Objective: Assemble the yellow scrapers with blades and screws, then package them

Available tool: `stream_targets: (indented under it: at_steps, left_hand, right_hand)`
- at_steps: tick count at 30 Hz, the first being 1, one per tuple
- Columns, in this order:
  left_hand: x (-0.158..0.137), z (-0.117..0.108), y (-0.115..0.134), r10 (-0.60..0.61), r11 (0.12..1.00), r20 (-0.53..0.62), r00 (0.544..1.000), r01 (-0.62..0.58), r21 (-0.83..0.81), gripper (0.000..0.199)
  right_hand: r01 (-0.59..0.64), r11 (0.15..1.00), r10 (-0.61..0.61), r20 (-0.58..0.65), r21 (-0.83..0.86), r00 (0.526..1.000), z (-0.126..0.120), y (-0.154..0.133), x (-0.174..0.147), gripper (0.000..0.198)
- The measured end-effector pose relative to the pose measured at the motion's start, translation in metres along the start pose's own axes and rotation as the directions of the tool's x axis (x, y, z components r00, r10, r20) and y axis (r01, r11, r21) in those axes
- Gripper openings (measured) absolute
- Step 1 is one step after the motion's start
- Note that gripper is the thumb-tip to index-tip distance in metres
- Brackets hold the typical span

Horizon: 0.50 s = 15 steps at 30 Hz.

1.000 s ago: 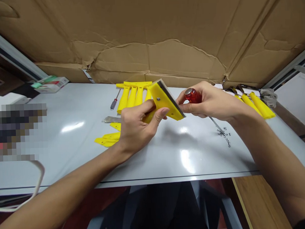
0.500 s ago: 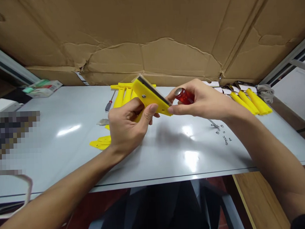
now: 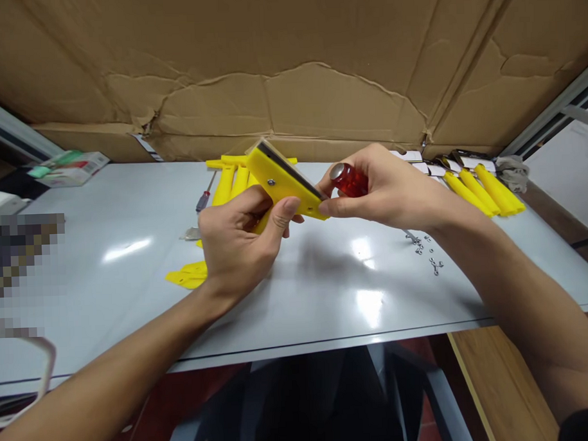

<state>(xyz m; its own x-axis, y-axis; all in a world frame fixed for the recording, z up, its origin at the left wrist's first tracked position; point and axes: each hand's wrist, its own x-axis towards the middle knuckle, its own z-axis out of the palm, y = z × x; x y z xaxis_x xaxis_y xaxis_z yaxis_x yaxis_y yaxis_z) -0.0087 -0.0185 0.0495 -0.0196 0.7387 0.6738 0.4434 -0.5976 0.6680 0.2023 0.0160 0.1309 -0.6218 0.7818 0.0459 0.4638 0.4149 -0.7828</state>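
My left hand [image 3: 241, 238] is closed round a yellow scraper [image 3: 283, 182] raised above the table, thumb pressed on its face. A screw sits in one hole of the scraper's head, and a dark strip runs along its upper edge. My right hand [image 3: 389, 188] grips a screwdriver [image 3: 349, 180] by its red handle, the shaft pointing back down to the right. Its thumb and a finger also pinch the scraper's right corner, near the second hole. Whether a screw is in that hole is too small to tell. Loose screws [image 3: 435, 265] lie below my right wrist.
Yellow scraper handles [image 3: 224, 187] and flat yellow pieces [image 3: 187, 275] lie at left, beside a second screwdriver [image 3: 204, 199]. More yellow-handled scrapers [image 3: 495, 189] rest at the right back. A cardboard sheet [image 3: 222, 101] stands behind the table [image 3: 297, 310]; a small box [image 3: 73, 169] is far left.
The whole view has shifted slightly. Both hands keep nearly the same hold on the scraper and the screwdriver, with no clear change between them.
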Motion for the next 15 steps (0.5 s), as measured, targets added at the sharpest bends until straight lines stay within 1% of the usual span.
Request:
stream_targets:
  at_steps: [5, 9, 15]
  left_hand:
    - [-0.0006, 0.0005, 0.0023, -0.019, 1.0, 0.009, 1.0, 0.019, 0.0, 0.031]
    - [0.0002, 0.0004, 0.0025, -0.019, 1.0, 0.006, 1.0, 0.019, -0.009, 0.028]
    - [0.0028, -0.0002, -0.0003, 0.064, 0.998, -0.005, 0.998, -0.064, -0.029, 0.021]
  right_hand:
    - [0.017, 1.0, -0.019, 0.055, 0.021, 0.998, -0.0037, 0.0018, 0.0001, 0.02]
    - [0.027, 0.999, -0.029, 0.045, 0.039, 0.999, -0.0038, 0.0028, 0.0011, 0.021]
    - [0.038, 0.999, -0.038, 0.015, -0.014, 0.999, -0.0025, -0.0009, 0.0012, 0.02]
